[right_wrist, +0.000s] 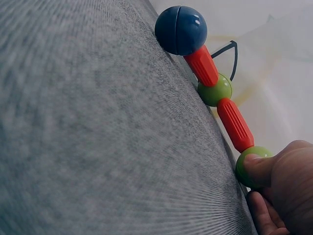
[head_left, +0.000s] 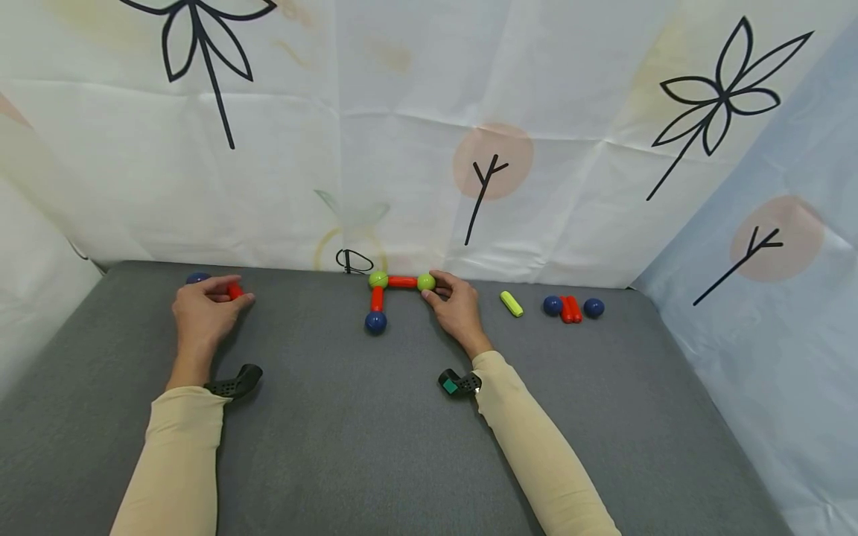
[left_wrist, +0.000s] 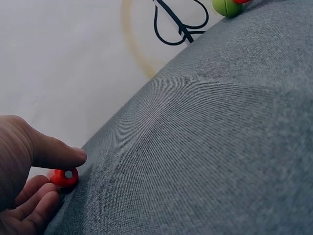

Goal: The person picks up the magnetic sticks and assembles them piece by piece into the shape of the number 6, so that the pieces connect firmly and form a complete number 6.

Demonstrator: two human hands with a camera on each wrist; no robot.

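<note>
In the head view, my left hand pinches a red rod at the far left of the grey table. The left wrist view shows the rod's end with a pale round spot, between thumb and fingers. A blue ball lies just behind that hand, partly hidden. My right hand holds a green ball between thumb and fingers. That ball joins a red rod, which meets a second green ball at the corner. From there another red rod leads to a blue ball.
To the right lie a loose yellow-green rod, two red rods side by side, and blue balls on either side of them. A patterned white cloth hangs along the back edge of the grey table.
</note>
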